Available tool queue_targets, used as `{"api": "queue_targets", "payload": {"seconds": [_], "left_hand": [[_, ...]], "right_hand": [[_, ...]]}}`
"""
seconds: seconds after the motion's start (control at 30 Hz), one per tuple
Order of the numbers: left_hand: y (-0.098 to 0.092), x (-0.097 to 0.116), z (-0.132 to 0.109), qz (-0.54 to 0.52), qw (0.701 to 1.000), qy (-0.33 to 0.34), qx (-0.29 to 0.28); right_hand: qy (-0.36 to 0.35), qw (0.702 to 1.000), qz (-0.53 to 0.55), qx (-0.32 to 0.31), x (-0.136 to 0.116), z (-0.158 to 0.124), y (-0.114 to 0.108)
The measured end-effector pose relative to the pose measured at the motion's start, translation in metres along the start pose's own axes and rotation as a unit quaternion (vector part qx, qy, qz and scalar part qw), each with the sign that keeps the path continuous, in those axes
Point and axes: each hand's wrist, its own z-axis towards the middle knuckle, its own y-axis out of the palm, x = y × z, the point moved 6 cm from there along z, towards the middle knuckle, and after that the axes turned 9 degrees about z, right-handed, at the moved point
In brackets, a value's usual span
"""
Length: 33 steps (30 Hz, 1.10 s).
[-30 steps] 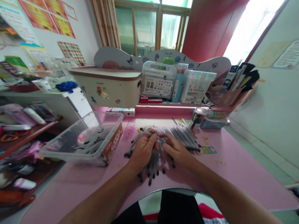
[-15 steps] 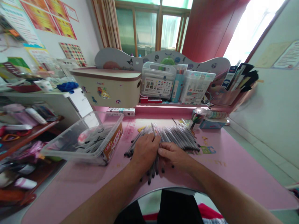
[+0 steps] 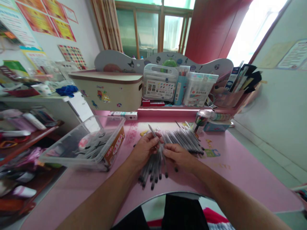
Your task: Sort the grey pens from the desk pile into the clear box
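Observation:
My left hand (image 3: 145,147) is closed round a bunch of clear pens (image 3: 153,169), whose black ends fan out toward the desk's front edge. One pen's pointed tip sticks up above its thumb. Close beside it, my right hand (image 3: 176,153) has its fingers pinched at the right side of the bunch, on a pen; the fingertips are partly hidden. Behind and right of the hands, a row of similar clear pens (image 3: 185,140) lies slanted on the pink desk (image 3: 230,179). A clear plastic bin (image 3: 79,159) with grey and black pieces stands to the left.
At the back right are a jar of pens (image 3: 201,119) and a blue box (image 3: 217,126). The raised shelf holds a cream storage box (image 3: 107,91), a clear carrying case (image 3: 160,83) and a pink pen holder (image 3: 226,97). A cluttered shelf (image 3: 31,140) stands left.
My left hand has turned and gathered the pens that lay to its left into the bunch. The bunch between the hands is thicker. My right hand has hardly moved.

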Motion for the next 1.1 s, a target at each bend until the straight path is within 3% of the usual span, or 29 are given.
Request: {"api": "queue_targets", "payload": {"seconds": [0.23, 0.4, 0.6, 0.83, 1.1], "left_hand": [[-0.01, 0.002, 0.001, 0.023, 0.996, 0.04, 0.078], [-0.013, -0.001, 0.001, 0.051, 0.993, 0.047, 0.098], [-0.012, -0.002, 0.0, 0.005, 0.993, 0.025, 0.113], [-0.012, -0.002, -0.001, 0.0, 0.993, 0.035, 0.114], [-0.012, -0.002, -0.001, 0.003, 0.993, 0.033, 0.113]], "right_hand": [[0.004, 0.992, 0.088, 0.092, 0.006, 0.004, -0.014], [-0.006, 0.994, 0.06, 0.087, 0.001, 0.003, -0.011], [-0.057, 0.989, 0.102, 0.089, -0.007, 0.003, -0.01], [-0.018, 0.99, 0.096, 0.097, 0.0, 0.004, -0.012], [-0.042, 0.984, 0.136, 0.103, -0.006, 0.002, -0.011]]}}
